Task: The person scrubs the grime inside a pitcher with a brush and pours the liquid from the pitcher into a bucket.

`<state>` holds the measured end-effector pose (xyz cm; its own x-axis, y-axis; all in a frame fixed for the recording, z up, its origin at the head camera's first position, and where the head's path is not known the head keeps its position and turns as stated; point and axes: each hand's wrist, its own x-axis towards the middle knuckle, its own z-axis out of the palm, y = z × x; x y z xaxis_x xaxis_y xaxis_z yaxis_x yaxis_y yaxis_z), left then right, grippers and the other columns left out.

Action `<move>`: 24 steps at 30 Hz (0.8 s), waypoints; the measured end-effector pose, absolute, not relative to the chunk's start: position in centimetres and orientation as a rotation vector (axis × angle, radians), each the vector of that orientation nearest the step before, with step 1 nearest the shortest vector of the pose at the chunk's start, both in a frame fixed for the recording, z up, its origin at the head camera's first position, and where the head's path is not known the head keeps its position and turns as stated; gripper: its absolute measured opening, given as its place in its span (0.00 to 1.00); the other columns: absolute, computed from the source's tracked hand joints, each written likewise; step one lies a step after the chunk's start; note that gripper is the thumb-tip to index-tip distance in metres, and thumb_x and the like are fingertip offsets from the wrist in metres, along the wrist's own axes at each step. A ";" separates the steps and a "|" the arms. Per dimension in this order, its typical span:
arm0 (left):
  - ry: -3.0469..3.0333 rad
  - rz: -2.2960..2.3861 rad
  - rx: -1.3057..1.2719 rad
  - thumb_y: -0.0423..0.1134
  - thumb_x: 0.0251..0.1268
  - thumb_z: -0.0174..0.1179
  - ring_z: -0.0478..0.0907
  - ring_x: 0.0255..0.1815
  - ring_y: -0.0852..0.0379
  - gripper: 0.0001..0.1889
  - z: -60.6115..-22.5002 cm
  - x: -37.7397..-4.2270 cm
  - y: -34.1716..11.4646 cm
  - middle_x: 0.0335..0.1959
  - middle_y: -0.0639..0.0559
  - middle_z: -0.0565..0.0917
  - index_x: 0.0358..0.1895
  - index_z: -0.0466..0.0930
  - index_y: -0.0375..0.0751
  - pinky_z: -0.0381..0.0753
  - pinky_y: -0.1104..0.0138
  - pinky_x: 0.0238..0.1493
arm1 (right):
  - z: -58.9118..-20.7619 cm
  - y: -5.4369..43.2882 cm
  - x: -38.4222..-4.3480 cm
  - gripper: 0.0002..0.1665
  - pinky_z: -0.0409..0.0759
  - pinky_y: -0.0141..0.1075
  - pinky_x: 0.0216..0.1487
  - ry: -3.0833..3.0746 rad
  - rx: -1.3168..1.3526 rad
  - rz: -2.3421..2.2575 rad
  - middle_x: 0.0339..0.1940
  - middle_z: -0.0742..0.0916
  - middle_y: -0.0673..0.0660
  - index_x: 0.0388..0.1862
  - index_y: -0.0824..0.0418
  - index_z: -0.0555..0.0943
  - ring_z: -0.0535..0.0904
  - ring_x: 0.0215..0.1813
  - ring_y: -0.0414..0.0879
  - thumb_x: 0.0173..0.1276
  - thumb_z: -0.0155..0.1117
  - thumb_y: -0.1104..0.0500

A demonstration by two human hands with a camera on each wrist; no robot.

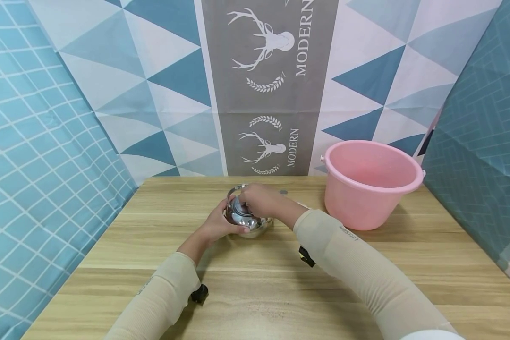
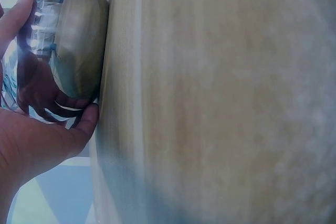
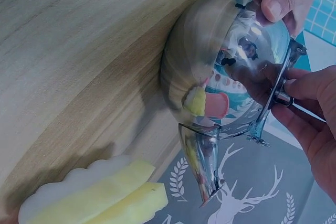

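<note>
A shiny metal kettle (image 1: 243, 220) with a loop handle (image 1: 230, 192) stands on the wooden table. My left hand (image 1: 217, 225) grips its body from the left, thumb on the near side and fingers at the far left. Above it, my right hand (image 1: 260, 200) reaches down to the lid (image 1: 240, 207). In the right wrist view, thumb and fingers pinch the lid's knob (image 3: 284, 97), and the spout (image 3: 201, 163) points away from the body. The left wrist view shows the kettle's rounded side (image 2: 84, 35) between spread fingers and thumb.
A pink bucket (image 1: 357, 208) stands at the back right. A yellow and white scalloped sponge-like piece (image 3: 100, 195) lies near the spout, mostly hidden behind my right wrist in the head view. Patterned cloth walls (image 1: 153, 94) border the table (image 1: 246, 293).
</note>
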<state>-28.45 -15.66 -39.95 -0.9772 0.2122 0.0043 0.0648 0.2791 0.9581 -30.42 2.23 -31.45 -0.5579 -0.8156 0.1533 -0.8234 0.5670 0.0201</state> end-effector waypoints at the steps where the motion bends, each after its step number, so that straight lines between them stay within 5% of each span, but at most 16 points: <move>1: 2.408 1.797 0.260 0.33 0.34 0.82 0.60 0.71 0.45 0.60 -40.0 -28.4 -15.6 0.70 0.45 0.65 0.76 0.54 0.45 0.52 0.53 0.73 | -31.4 2.2 -30.4 0.10 0.77 0.32 0.35 -2.643 1.402 0.091 0.29 0.82 0.52 0.29 0.59 0.86 0.76 0.32 0.43 0.55 0.65 0.73; 6: 2.405 1.798 0.262 0.34 0.34 0.82 0.60 0.71 0.44 0.60 -39.9 -28.4 -15.6 0.70 0.44 0.65 0.76 0.54 0.44 0.51 0.52 0.73 | -31.1 2.4 -30.4 0.12 0.76 0.32 0.33 -2.612 1.424 0.146 0.28 0.80 0.53 0.29 0.61 0.86 0.74 0.31 0.43 0.57 0.60 0.75; 24: 2.392 1.812 0.281 0.33 0.35 0.82 0.60 0.70 0.45 0.56 -40.1 -28.6 -15.6 0.69 0.45 0.67 0.73 0.58 0.44 0.53 0.52 0.73 | -29.9 3.6 -30.0 0.09 0.78 0.32 0.46 -2.619 1.288 0.420 0.37 0.82 0.52 0.39 0.61 0.87 0.77 0.42 0.44 0.60 0.67 0.67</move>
<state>-28.56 -15.64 -40.11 -0.9746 0.2237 0.0106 0.0708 0.2628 0.9622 -30.02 3.56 -29.92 -0.6033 -0.7417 0.2930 -0.7961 0.5817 -0.1669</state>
